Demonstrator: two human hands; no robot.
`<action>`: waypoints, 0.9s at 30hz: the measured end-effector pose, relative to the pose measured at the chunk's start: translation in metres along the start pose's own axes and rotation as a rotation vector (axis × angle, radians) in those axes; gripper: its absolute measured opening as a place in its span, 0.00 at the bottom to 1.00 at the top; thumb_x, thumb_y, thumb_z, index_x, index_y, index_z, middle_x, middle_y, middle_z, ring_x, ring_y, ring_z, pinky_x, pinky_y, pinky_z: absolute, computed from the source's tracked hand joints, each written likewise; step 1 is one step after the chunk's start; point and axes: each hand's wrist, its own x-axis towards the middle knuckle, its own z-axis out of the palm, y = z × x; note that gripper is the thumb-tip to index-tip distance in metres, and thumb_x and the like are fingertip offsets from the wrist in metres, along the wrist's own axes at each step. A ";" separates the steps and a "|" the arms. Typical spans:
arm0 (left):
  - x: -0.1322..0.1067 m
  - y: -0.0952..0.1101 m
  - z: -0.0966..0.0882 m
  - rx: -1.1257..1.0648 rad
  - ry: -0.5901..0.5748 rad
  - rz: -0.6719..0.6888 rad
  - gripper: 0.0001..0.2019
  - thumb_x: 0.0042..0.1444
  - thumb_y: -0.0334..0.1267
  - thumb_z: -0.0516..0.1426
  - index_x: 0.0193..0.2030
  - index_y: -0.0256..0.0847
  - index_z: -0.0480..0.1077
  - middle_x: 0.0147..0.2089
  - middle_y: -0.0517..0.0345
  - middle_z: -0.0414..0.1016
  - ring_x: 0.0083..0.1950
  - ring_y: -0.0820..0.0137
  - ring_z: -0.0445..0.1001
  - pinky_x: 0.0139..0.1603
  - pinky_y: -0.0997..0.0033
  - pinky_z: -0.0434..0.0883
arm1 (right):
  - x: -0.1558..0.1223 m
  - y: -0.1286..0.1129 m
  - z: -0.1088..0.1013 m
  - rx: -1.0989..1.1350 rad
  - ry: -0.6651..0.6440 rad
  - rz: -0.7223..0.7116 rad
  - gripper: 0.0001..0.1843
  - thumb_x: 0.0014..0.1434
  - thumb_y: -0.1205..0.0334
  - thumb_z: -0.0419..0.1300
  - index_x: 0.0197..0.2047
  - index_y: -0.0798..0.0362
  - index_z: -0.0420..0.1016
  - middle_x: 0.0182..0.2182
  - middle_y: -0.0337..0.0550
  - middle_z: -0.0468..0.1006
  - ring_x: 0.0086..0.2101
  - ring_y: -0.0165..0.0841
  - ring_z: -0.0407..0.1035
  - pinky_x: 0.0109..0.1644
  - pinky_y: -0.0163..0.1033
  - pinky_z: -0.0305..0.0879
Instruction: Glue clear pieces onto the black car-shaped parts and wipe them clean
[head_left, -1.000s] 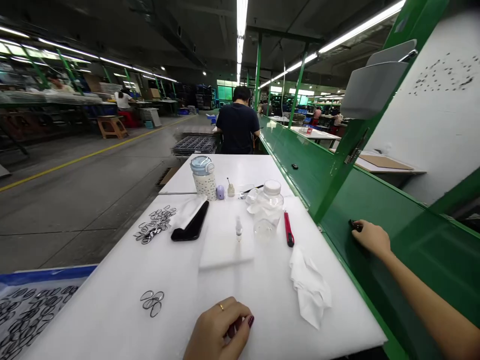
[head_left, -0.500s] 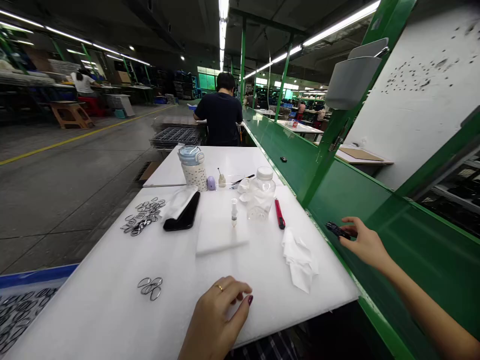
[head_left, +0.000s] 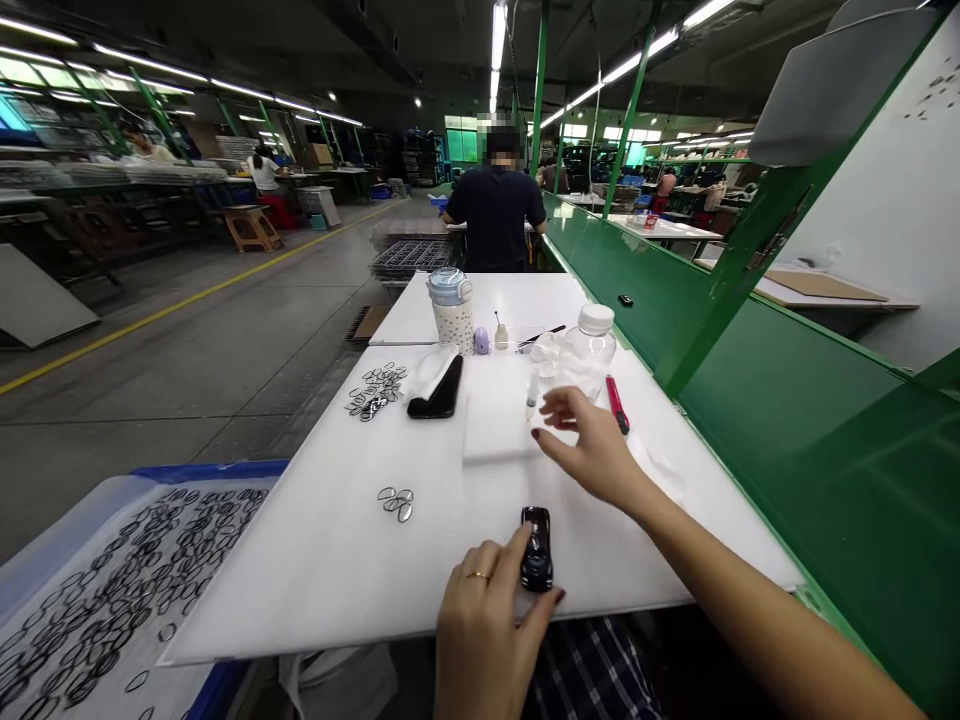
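My left hand (head_left: 487, 630) is at the near table edge, gripping a small black toy car (head_left: 537, 550) that points away from me. My right hand (head_left: 592, 445) holds nothing and hovers above the white table (head_left: 300, 590) with its fingers spread. Its fingertips are close to a white foam pad (head_left: 495, 425) and a small clear dropper bottle (head_left: 532, 397). A clear plastic bottle (head_left: 592, 345) and a red utility knife (head_left: 617, 404) lie just beyond that hand. A small group of metal rings (head_left: 396, 504) lies left of both hands.
A blue-rimmed tray of dark rings (head_left: 127, 590) stands at the near left. A ring pile (head_left: 373, 390), black pouch (head_left: 439, 388) and lidded cup (head_left: 452, 310) sit farther along the table. A green panel (head_left: 787, 450) runs along the right. A co-worker (head_left: 495, 210) sits beyond the table's far end.
The black toy car has gone from the green panel to my left hand at the near table edge. My right hand has moved left, from the panel to above the table.
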 end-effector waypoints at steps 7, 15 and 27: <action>0.038 0.006 -0.021 -0.261 -0.396 -0.040 0.30 0.40 0.28 0.66 0.54 0.46 0.72 0.59 0.52 0.69 0.58 0.56 0.69 0.59 0.55 0.69 | 0.038 0.005 0.012 0.068 -0.170 0.077 0.13 0.60 0.56 0.56 0.27 0.53 0.69 0.24 0.41 0.72 0.33 0.39 0.69 0.43 0.47 0.62; 0.052 0.014 -0.011 -0.376 -0.248 -0.223 0.18 0.41 0.32 0.63 0.43 0.42 0.76 0.44 0.56 0.79 0.48 0.59 0.74 0.52 0.58 0.71 | -0.026 -0.029 -0.001 0.821 -0.038 0.002 0.14 0.59 0.49 0.60 0.42 0.48 0.73 0.30 0.37 0.67 0.32 0.30 0.62 0.40 0.38 0.58; 0.057 0.020 -0.012 -0.398 -0.218 -0.268 0.12 0.43 0.30 0.61 0.37 0.46 0.77 0.39 0.61 0.80 0.43 0.62 0.73 0.44 0.62 0.70 | -0.051 -0.043 0.009 1.405 -0.026 0.129 0.35 0.50 0.27 0.42 0.14 0.51 0.49 0.12 0.33 0.43 0.19 0.28 0.42 0.26 0.39 0.43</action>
